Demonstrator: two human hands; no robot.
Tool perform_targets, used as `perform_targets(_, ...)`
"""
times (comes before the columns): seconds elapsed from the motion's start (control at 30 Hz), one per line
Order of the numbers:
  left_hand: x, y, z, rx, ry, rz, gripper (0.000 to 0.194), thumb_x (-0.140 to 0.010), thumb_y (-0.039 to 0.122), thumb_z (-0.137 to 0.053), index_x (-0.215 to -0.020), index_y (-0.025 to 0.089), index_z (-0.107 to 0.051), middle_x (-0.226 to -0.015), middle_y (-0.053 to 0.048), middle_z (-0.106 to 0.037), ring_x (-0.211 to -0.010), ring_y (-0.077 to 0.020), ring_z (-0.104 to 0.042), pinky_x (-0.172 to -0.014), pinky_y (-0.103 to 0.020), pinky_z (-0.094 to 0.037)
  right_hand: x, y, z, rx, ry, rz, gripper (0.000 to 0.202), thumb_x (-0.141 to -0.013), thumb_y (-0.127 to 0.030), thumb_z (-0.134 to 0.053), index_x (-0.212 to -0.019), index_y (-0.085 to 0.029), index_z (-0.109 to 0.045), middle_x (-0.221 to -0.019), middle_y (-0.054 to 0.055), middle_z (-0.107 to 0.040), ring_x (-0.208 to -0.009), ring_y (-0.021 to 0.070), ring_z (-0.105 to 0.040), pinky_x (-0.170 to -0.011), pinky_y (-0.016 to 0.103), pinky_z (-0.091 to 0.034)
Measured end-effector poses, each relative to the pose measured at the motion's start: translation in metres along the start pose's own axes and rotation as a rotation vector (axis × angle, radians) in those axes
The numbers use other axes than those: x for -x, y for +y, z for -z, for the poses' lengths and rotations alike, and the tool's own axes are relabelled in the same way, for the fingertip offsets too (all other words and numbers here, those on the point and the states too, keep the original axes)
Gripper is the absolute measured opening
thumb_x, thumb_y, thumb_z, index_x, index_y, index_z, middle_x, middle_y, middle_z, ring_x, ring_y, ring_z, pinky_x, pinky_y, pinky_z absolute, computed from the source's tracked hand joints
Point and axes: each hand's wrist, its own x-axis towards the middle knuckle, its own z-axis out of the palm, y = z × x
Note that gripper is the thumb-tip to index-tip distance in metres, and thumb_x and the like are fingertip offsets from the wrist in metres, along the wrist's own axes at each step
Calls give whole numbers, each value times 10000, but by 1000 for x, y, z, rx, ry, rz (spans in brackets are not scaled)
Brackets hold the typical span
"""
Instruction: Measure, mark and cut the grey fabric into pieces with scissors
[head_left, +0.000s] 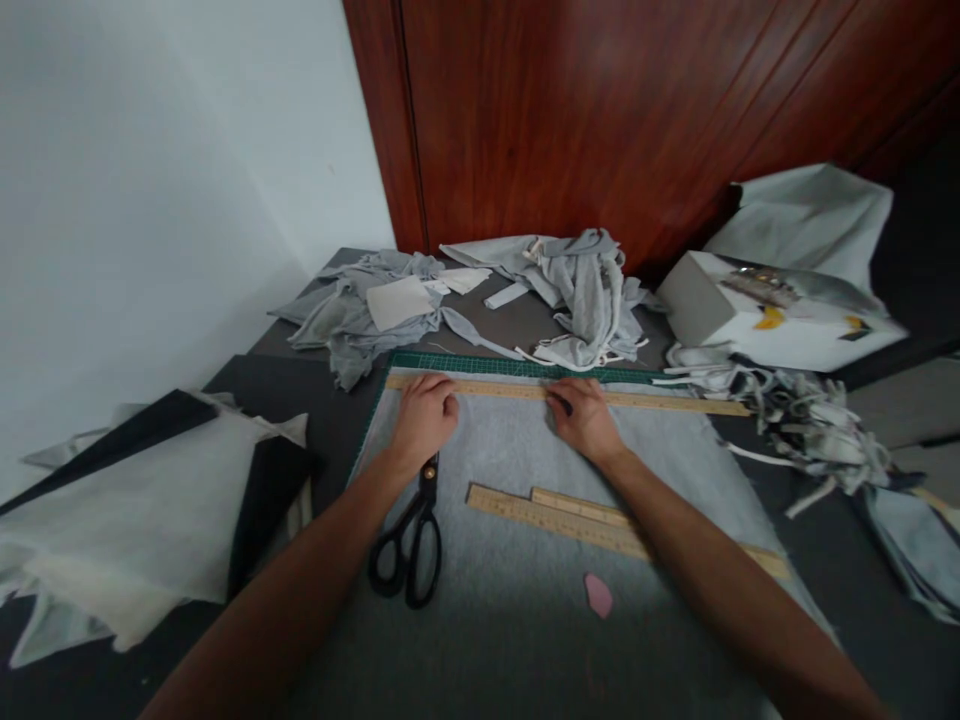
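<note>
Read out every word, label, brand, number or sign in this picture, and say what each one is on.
No text is legible here.
Long wooden ruler under the hands: any numbers too small and blurred to read.
Two lower wooden rulers: likewise.
Green mat: any figures too small to read.
White box: yellow patches, no readable print.

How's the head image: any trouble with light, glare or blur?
Head view: dim overall, the cloth darkening towards the near edge; a small glint on the box, a soft sheen on the door; slight softness throughout, so the top ruler's numbers can't be read; wide-lens stretching towards the corners.
</note>
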Motion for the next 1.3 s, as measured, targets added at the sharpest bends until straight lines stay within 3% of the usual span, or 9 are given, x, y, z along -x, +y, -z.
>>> perform_targets(0.53, -5, -6, -1, -2, 29, -22, 320, -878, 241, -494, -1022, 262, -779, -1167, -56, -755, -1133, -279, -665, -1126, -457, -487, -4, -2, -1, 4, -6, -43, 243, -929, -133, -554, -1059, -174, -755, -1092, 131, -743, -1034, 289, -602, -1009, 446, -431)
perform_targets(0.8, -1, -3, 2, 29, -2, 14, 332, -916, 185, -479, -1030, 221, -789, -1178, -62, -755, -1143, -242, -656, -1117, -415, -483, 1, -3, 1, 18, 20, -1, 248, -956, -173, -537, -1047, -186, -767, -1071, 127, -748, -1008, 291, -623, -974, 450, -464)
perform_targets(0.93, 4, 5, 7, 5, -77, 54, 342, -942, 159, -476, -1078, 222, -784, -1225, -38, -750, -1193, -218, -627, -1132, -385, -445, 5, 3, -2, 17, 40, 31, 261, -982, -230, -527, -1050, -173, -772, -1074, 138, -763, -998, 297, -653, -961, 463, -464)
perform_targets(1.3, 11, 11, 10, 2, -98, 58, 323, -954, 178, -485, -1116, 225, -761, -1296, -34, -723, -1269, -232, -572, -1130, -421, -406, 6, 9, -4, 40, 146, 115, 283, -975, -248, -527, -1027, -175, -796, -1022, 121, -788, -914, 269, -708, -884, 437, -544)
